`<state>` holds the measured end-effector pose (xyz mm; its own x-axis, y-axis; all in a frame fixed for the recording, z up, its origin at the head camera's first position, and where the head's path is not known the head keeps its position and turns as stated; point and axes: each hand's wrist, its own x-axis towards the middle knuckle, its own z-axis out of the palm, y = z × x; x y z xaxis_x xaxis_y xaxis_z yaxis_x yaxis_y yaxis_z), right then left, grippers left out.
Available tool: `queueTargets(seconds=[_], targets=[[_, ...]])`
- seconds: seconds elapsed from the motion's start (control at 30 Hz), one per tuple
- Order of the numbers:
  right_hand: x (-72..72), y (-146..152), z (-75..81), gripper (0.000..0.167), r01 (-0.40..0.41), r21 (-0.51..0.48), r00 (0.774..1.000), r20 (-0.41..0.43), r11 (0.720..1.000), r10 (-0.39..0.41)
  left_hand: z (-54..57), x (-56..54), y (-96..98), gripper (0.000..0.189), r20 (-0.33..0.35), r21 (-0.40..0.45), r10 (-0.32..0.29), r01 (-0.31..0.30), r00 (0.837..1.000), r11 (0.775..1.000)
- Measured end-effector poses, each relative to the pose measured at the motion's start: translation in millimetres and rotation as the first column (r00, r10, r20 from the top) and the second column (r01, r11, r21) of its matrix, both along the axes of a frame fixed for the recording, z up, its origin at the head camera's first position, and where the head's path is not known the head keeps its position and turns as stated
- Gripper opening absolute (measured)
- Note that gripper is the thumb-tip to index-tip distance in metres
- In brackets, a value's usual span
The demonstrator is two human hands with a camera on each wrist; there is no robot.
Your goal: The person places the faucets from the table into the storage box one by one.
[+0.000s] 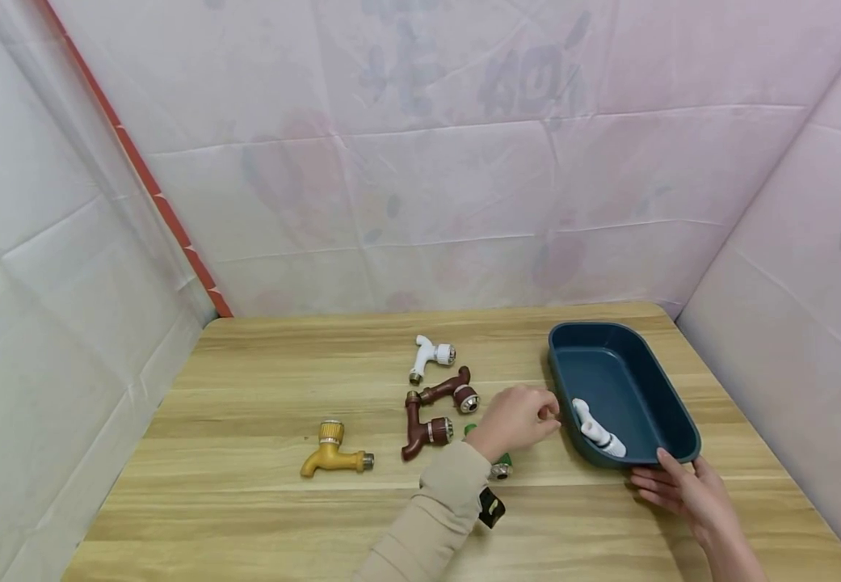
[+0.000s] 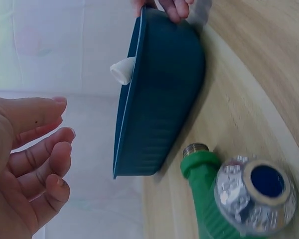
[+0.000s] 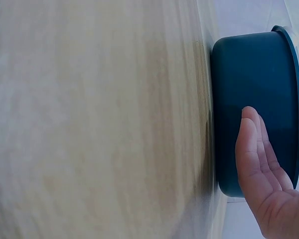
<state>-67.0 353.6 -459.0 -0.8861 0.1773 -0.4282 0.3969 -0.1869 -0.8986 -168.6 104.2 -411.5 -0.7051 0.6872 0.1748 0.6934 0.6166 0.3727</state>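
My left hand hovers beside the left wall of a dark blue basin, fingers loosely bent and holding nothing. A green faucet lies on the table below that hand; in the head view the wrist partly covers it. My right hand holds the basin's near right corner, thumb at the rim and fingers along the outer wall. Inside the basin a white faucet rests against the near left side, its end showing above the rim in the left wrist view.
Left of my left hand lie two dark red faucets close together. Behind them is another white faucet, and farther left a yellow faucet. Cloth walls surround the wooden table.
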Motion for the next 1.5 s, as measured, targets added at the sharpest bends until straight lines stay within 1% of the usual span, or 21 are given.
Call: queueTargets(seconds=[0.13,0.27,0.5,0.67,0.77,1.03,1.17,1.3,1.5], targets=[[-0.3,0,0.3,0.031,-0.001,-0.002,1.0,-0.012,1.0,0.001,1.6,0.8,-7.6,0.012,-0.014,-0.01,0.001,-0.001,1.0,1.0],[-0.3,0,0.1,0.03,-0.002,-0.011,1.0,-0.026,1.0,0.001,1.6,0.5,-14.4,0.013,-0.017,0.012,-0.011,0.011,1.0,1.0],[-0.2,0,-0.3,0.03,-0.003,-0.019,0.999,-0.035,1.0,0.002,-3.9,-0.5,-25.4,0.013,-0.011,0.035,-0.013,0.013,1.0,0.999],[-0.4,0,0.7,0.03,0.001,-0.018,1.0,-0.016,1.0,-0.001,-6.6,0.1,-35.5,0.014,-0.027,0.058,-0.001,0.002,1.0,0.998],[-0.5,0,1.0,0.03,0.002,-0.012,1.0,-0.007,1.0,-0.002,-8.3,0.0,-42.1,0.014,-0.032,0.087,0.003,0.0,0.999,0.996],[-0.1,1,0.2,0.029,0.003,-0.012,1.0,-0.002,1.0,-0.003,-14.5,-0.2,-57.7,0.013,0.012,0.143,0.006,-0.008,1.0,0.99],[0.3,1,-0.5,0.029,0.0,-0.015,1.0,-0.015,1.0,0.0,-16.3,0.3,-66.8,0.013,0.015,0.147,0.032,-0.034,0.999,0.989],[0.5,1,-0.7,0.029,-0.002,-0.017,1.0,-0.028,1.0,0.002,-17.9,0.8,-76.8,0.015,0.029,0.139,0.075,-0.079,0.997,0.987],[0.3,1,-1.2,0.03,0.001,-0.031,1.0,-0.021,1.0,-0.002,-22.7,-2.0,-90.3,0.017,0.012,0.128,0.116,-0.117,0.993,0.985]])
